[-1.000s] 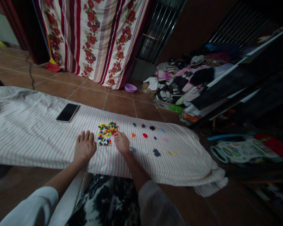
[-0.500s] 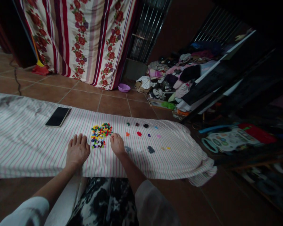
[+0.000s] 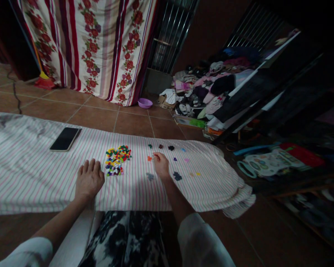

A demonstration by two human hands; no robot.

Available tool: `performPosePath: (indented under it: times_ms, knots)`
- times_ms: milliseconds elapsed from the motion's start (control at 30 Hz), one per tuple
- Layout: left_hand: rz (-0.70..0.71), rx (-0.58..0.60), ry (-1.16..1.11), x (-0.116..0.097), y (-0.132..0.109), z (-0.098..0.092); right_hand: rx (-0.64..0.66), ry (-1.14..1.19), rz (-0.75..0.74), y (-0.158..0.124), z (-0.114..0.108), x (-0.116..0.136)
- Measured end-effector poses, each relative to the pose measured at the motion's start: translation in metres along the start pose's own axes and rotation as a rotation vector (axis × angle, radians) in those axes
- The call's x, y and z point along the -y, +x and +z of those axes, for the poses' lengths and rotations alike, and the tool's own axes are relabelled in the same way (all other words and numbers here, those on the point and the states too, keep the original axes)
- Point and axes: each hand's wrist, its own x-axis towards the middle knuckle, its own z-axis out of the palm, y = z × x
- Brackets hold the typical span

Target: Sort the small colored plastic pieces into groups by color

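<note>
My left hand (image 3: 89, 178) lies flat on the striped cloth (image 3: 58, 185), left of a mixed heap of small coloured pieces (image 3: 118, 157). Its fingers are stretched out and it holds nothing. Over the sorted clusters is my right hand (image 3: 161, 165), thumb and fingertips pinched together; anything between them is too small to make out. Just left of those fingertips sits a small orange cluster (image 3: 149, 158). A light grey cluster (image 3: 149, 176) and a dark grey one (image 3: 177, 175) lie nearer me, either side of the wrist. The red cluster is hidden behind the hand.
A phone (image 3: 65, 139) lies on the cloth at left. Black pieces (image 3: 171, 148), pink pieces (image 3: 186, 160) and yellow pieces (image 3: 198, 174) sit farther right. Beyond the cloth's far edge are a purple basin (image 3: 145, 103), a floral curtain (image 3: 105, 48) and piled clothes (image 3: 208, 83).
My right hand has moved right, from the edge of the mixed heap to the sorted clusters, still pinched. My left hand stays on the cloth. The view has shifted slightly.
</note>
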Motion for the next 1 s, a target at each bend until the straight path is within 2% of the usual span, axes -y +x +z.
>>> performPosePath:
  times_ms: [167,333,467,733,1000]
  knots:
    - [0.005,0.006,0.013,-0.001,0.0,-0.001,-0.131,-0.089,0.082,0.018,-0.021,-0.035]
    - [0.017,-0.012,0.042,-0.001,0.0,-0.001,-0.096,-0.163,0.129,0.027,-0.031,-0.055]
    - [0.007,0.0,0.013,-0.001,0.0,-0.002,-0.045,-0.209,0.183,0.029,-0.028,-0.061]
    - [-0.001,0.004,-0.034,-0.002,0.0,-0.003,0.016,-0.208,0.14,0.025,-0.024,-0.064]
    - [-0.001,0.01,-0.005,-0.001,0.0,0.0,0.019,-0.208,0.119,0.025,-0.025,-0.063]
